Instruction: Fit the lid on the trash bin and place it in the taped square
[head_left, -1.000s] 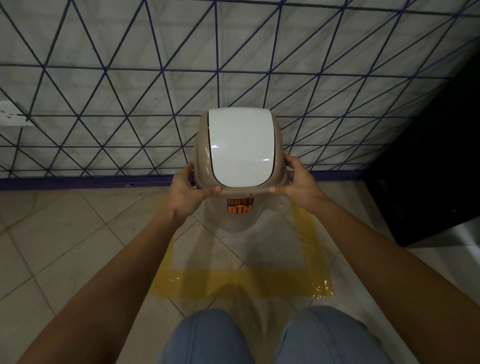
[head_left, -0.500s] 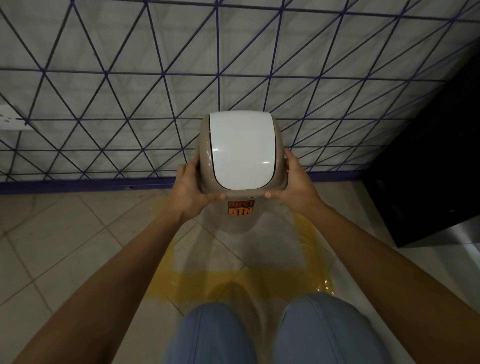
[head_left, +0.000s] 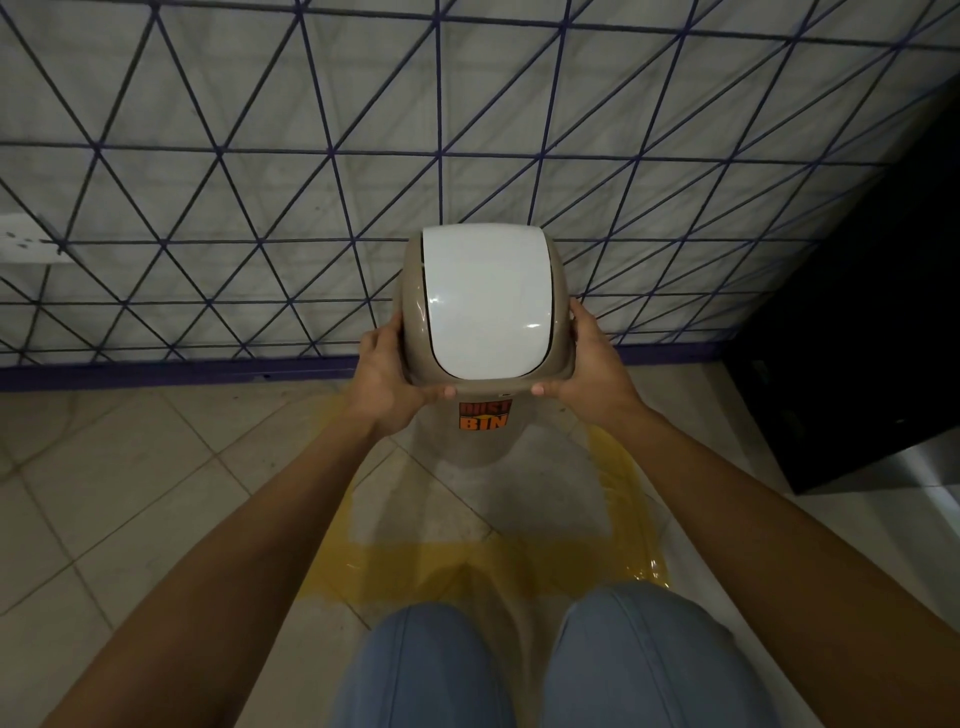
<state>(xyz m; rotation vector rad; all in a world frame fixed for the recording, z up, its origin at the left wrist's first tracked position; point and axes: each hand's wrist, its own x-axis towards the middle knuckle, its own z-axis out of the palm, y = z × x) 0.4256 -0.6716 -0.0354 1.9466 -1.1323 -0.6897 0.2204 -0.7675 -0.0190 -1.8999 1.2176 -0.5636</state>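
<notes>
At the far left of the frame I see a white wall socket (head_left: 26, 244) on the tiled wall (head_left: 208, 156), which is crossed by dark blue lines forming triangles, with a purple skirting strip (head_left: 156, 371) along its base. Below it lies the pale tiled floor (head_left: 104, 493).

Moving in, my left hand (head_left: 387, 382) is clasped on the left side of the lid (head_left: 485, 304), fingers (head_left: 384, 338) wrapped up along its side and the thumb pressed on its near lower edge. The lid is a beige dome with a glossy white swing flap, and it sits on top of the trash bin (head_left: 480, 436) at frame centre. Only the bin's front shows beneath it, bearing an orange label (head_left: 484, 414) reading "DUST BIN". I cannot tell whether the bin's base touches the floor or is held just above it.

The bin is over the far part of the taped square (head_left: 467, 569), whose yellow tape runs along the near side and up both sides on the floor; the far side is hidden behind the bin.

My right hand (head_left: 592, 371) grips the lid's right side in the same way, thumb on the near edge.

At lower centre are my knees in blue jeans (head_left: 519, 670). At the right stands a dark cabinet (head_left: 857, 338).
</notes>
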